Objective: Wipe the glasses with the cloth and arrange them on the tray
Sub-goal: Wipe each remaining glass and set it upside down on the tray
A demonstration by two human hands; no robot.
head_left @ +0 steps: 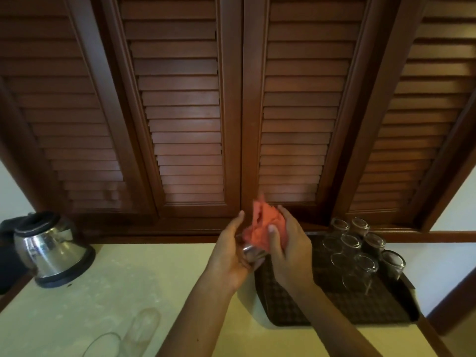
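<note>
My left hand [230, 253] cradles a clear glass [251, 252] above the counter, its base toward me. My right hand [289, 251] grips an orange cloth [257, 228] bunched over and into the glass's far end. Both hands hover over the left edge of a dark patterned tray [309, 305]. Several glasses [360, 253] stand upside down on the tray's far right part. Two more clear glasses [123, 336] lie or stand on the counter at the lower left, partly cut off by the frame.
A steel electric kettle [51, 248] stands at the counter's far left. Dark louvred wooden shutters [231, 112] rise behind the cream counter [144, 279]. The tray reaches the counter's right edge.
</note>
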